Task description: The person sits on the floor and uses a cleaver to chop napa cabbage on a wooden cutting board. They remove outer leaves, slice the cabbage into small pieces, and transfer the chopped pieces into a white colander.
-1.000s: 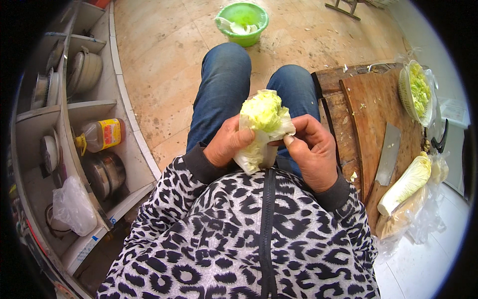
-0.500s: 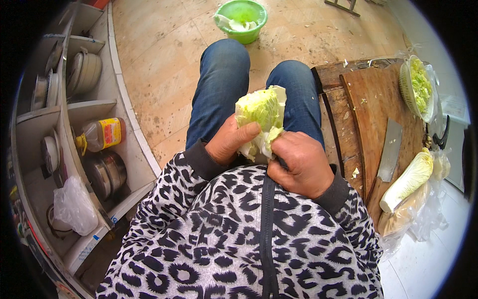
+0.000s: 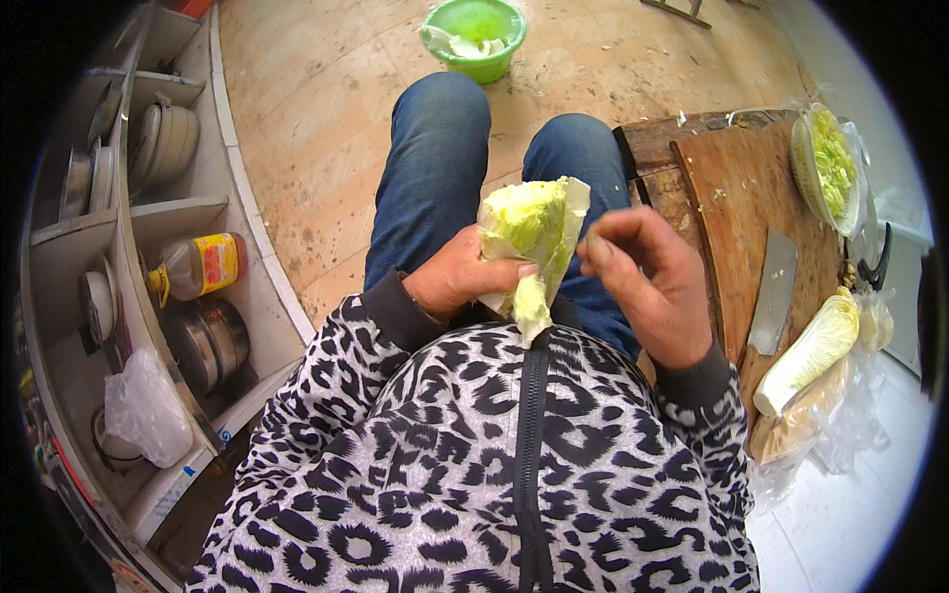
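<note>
Grey shelving (image 3: 138,212) at far left holds a yellow-labelled plastic oil bottle (image 3: 198,267) and steel pots. The left hand (image 3: 460,282) clamps a crinkly pale-green cabbage head (image 3: 529,242) above the denim lap. The right hand (image 3: 647,287), clasping it before, now hovers free, fingers curled. Rightward, a steel cleaver (image 3: 774,292) lies on the round wooden board (image 3: 732,188).

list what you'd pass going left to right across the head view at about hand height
oil bottle on the shelf → left hand → cabbage head → right hand → cleaver on the wooden board → cabbage piece at the board's edge
</note>
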Demonstrator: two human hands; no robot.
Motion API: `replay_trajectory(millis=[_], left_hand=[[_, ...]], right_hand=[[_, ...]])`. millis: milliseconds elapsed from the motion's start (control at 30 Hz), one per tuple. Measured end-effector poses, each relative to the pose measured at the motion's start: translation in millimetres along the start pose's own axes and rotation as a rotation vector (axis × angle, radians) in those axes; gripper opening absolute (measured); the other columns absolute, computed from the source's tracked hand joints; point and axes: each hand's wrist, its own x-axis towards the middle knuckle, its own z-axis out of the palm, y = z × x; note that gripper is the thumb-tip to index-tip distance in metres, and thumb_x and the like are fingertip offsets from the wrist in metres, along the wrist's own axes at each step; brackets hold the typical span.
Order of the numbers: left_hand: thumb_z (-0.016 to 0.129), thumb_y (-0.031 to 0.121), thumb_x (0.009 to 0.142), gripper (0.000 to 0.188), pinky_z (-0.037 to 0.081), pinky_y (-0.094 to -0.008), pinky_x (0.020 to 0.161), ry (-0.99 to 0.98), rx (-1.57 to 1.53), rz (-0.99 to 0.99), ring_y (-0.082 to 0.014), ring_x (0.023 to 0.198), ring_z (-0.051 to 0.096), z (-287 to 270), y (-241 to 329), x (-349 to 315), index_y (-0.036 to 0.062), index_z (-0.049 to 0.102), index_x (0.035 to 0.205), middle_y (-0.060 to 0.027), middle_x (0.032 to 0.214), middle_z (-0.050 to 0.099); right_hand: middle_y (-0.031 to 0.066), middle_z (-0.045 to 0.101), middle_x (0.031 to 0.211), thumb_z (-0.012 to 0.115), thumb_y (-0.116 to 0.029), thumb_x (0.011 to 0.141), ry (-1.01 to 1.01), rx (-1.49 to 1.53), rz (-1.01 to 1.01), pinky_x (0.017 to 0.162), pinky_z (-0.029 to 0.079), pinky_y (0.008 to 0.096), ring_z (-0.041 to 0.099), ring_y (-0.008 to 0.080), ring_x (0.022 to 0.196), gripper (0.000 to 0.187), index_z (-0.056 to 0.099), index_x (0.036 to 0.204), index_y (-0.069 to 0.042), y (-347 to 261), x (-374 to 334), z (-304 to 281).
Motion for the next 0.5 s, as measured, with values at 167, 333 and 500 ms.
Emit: replay_trajectory(millis=[167, 333, 500], left_hand=[[0.075, 0.023, 0.082, 0.074, 0.048, -0.0356, 0.1, -0.03, 0.021, -0.084, -0.019, 0.118, 0.06, -2, 5, -1, 0.0044, 0.045, 0.146, -0.0098, 0.132, 0.061], [0.074, 0.024, 0.083, 0.071, 0.049, -0.033, 0.097, -0.028, 0.108, -0.068, -0.0177, 0.113, 0.062, -1, 4, 2, 0.0047, 0.046, 0.145, -0.009, 0.129, 0.062], [0.073, 0.027, 0.084, 0.068, 0.05, -0.0334, 0.097, 0.0, 0.073, -0.036, -0.018, 0.112, 0.062, 5, 4, 4, 0.004, 0.048, 0.143, -0.0095, 0.127, 0.063]], right_hand=[[0.0117, 0.069, 0.1, 0.074, -0.025, 0.092, -0.002, -0.273, -0.049, 0.069, 0.054, 0.0317, 0.068, 0.02, 0.076, 0.033, 0.066, 0.113, 0.0, 17, 11, 11], [0.0152, 0.066, 0.096, 0.076, -0.021, 0.085, -0.066, -0.434, -0.01, 0.069, 0.055, 0.0363, 0.067, 0.0293, 0.077, 0.035, 0.066, 0.111, 0.0, 23, 9, 14], [0.014, 0.065, 0.097, 0.074, -0.014, 0.084, -0.041, -0.271, -0.026, 0.071, 0.053, 0.0329, 0.066, 0.0243, 0.08, 0.028, 0.065, 0.105, 0.001, 40, 10, 13]])
